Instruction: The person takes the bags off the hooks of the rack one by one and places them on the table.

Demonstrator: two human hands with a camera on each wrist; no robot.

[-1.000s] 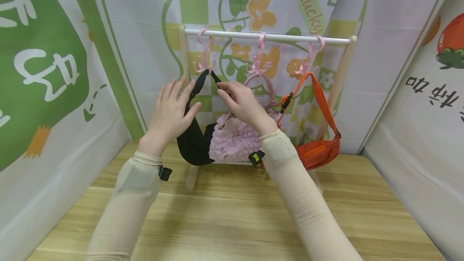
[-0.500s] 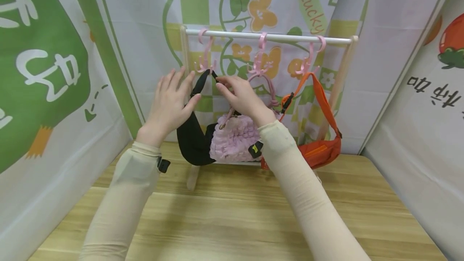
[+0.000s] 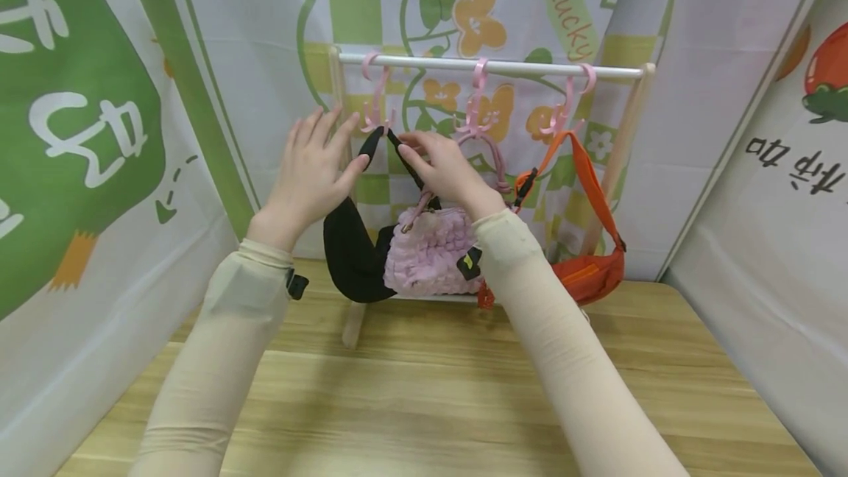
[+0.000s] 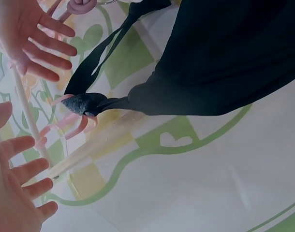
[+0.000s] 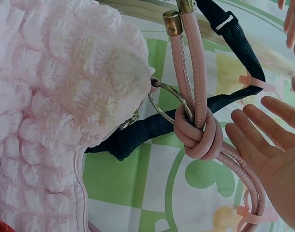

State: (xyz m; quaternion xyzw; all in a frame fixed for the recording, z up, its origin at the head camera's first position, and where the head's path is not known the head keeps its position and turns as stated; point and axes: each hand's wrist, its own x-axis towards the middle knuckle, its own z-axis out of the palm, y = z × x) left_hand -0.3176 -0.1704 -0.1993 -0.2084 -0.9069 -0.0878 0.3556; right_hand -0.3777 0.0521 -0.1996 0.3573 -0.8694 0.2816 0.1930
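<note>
Left hand and right hand have edged up, fingers extended, gripping nothing. Black bag hangs by its strap from the leftmost pink hook (beside the fluffy pink bag); hook seemingly carries it unaided.

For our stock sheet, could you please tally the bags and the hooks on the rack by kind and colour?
Black bag: 1
Pink bag: 1
Orange bag: 1
Pink hooks: 3
Total: 6

Near the table's far edge stands the rack, with the middle bag hanging between the left-end bag and the right-end bag.
</note>
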